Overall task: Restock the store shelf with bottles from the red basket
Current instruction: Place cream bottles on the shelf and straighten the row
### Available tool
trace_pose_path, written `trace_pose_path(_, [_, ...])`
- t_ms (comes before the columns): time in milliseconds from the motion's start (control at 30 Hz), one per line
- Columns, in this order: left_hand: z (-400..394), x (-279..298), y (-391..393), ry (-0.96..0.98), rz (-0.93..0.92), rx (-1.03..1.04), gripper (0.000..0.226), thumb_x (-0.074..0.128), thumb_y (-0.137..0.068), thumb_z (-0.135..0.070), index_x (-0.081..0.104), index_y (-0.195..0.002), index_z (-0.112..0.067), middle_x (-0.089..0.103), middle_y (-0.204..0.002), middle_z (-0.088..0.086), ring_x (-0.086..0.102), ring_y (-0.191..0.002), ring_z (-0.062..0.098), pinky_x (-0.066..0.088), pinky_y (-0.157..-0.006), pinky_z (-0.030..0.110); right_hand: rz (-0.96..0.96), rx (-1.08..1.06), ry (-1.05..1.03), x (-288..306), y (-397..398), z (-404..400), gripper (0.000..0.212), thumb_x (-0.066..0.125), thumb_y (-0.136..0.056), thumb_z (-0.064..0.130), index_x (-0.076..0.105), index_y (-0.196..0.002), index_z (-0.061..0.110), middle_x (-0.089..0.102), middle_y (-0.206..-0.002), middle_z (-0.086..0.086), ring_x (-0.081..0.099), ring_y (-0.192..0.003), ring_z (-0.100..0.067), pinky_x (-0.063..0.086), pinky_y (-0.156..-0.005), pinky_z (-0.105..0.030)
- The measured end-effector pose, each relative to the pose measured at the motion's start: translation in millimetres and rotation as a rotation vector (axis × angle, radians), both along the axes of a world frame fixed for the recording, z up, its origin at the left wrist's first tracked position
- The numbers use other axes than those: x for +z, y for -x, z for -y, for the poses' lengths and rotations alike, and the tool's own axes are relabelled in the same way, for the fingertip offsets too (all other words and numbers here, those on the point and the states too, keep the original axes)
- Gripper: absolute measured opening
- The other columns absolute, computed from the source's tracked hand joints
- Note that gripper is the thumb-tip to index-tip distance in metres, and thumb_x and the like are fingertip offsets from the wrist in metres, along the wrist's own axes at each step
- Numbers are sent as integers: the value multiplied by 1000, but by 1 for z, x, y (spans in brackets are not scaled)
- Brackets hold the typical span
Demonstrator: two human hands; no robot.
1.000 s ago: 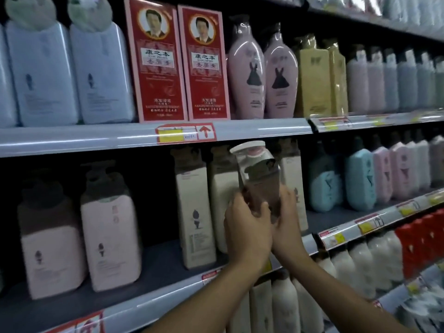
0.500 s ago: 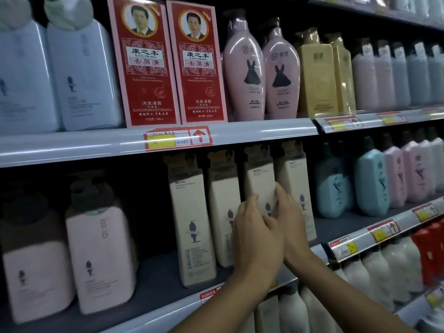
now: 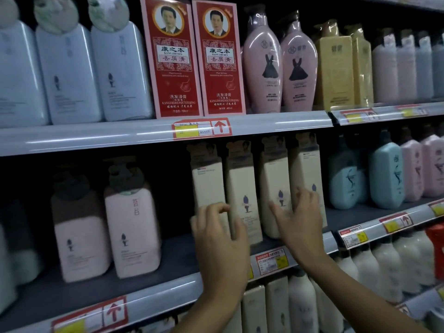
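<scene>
Head view shows our left hand and right hand apart, fingers loosely on the cream bottles standing upright on the middle shelf. We should nudge them level, labels outward; the red basket is unseen.

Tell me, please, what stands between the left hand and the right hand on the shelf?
In the head view, one cream bottle stands between the left hand and the right hand, upright among other cream bottles.

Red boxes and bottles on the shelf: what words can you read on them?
Red boxes: "康之本", "KANG ZHI BEN", "去屑清", "洗发浸膏", "KANGZHIBENQUXIEQING".
Price tag: red up arrow; writing too blurred.
Cream bottles: small print too blurred.
Pink bottles: dress picture; text too small.
</scene>
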State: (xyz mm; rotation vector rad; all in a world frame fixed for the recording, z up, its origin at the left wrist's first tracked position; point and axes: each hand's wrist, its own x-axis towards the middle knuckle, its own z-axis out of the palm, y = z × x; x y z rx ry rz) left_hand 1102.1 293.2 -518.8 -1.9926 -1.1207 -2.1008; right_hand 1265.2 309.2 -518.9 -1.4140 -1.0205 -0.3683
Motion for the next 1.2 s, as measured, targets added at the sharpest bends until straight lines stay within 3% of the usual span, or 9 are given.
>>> trace_pose_path(100, [-9, -10, 28, 133, 38, 78, 54, 78, -78, -29, 45, -121, -34, 41, -119, -14, 46, -111, 10, 38, -88, 16, 104, 22, -174, -16, 14, 16, 41, 75, -86, 29, 57, -119, 13, 51, -105, 2, 48, -90, -9, 42, -77, -18])
trace_pose_path(200, [-14, -12, 36, 359, 10, 75, 80, 80, -79, -34, 34, -144, -28, 44, -139, -5, 48, -125, 16, 46, -97, 30, 165, 259, -93, -27, 39, 19, 31, 74, -89, 27, 62, -116, 19, 54, -97, 8, 52, -82, -4, 48, -72, -21])
trace_pose_path(367, [-17, -3, 35, 371, -90, 59, 68, 75, -83, -35, 41, -141, -29, 63, -127, -5, 62, -114, 19, 54, -93, 42, 189, 522, -1, -30, 76, 10, 33, 68, -94, 18, 64, -127, 17, 60, -95, 7, 59, -81, -6, 55, -74, -30])
trace_pose_path(600, [-10, -7, 29, 368, -113, 140, 66, 68, -88, -38, 34, -144, -29, 55, -129, -1, 58, -115, 25, 52, -88, 40, 155, 594, -2, -33, 77, 11, 37, 66, -95, 11, 63, -130, 17, 61, -91, 3, 62, -81, -14, 57, -71, -35])
trace_pose_path(767, [-8, -10, 26, 365, -118, 172, 70, 69, -85, -43, 30, -142, -28, 52, -129, 1, 59, -112, 28, 47, -80, 37, 167, 639, 54, -30, 69, 15, 38, 56, -97, 2, 62, -133, 13, 67, -109, 1, 64, -98, -11, 56, -88, -35])
trace_pose_path(833, [-9, -12, 30, 377, -74, 133, 75, 74, -81, -43, 28, -138, -30, 55, -127, 1, 61, -108, 26, 51, -80, 38, 186, 624, 38, -30, 63, 21, 32, 56, -98, 4, 65, -128, 13, 68, -112, 4, 65, -101, -6, 55, -90, -29])
trace_pose_path(933, [-11, -19, 37, 334, -35, 86, 78, 79, -77, -39, 27, -136, -34, 51, -124, -3, 57, -109, 20, 52, -86, 35, 108, 451, -104, -25, 38, 29, 21, 61, -97, 8, 68, -114, 18, 67, -105, 5, 64, -93, -2, 54, -80, -19])
trace_pose_path(1067, [-12, -24, 36, 294, -46, 116, 83, 80, -78, -37, 28, -141, -30, 40, -135, -3, 44, -124, 17, 44, -96, 32, -140, 142, -144, -19, -17, 30, 33, 68, -92, 15, 62, -123, 10, 59, -120, -11, 59, -109, -28, 52, -94, -43])
trace_pose_path(1200, [-15, -20, 27, 346, -17, 47, 80, 81, -79, -31, 34, -143, -22, 50, -134, 3, 54, -120, 23, 51, -99, 42, -205, 71, 27, -17, -70, 26, 60, 70, -92, 18, 45, -145, 7, 44, -144, -20, 44, -133, -36, 37, -110, -42])
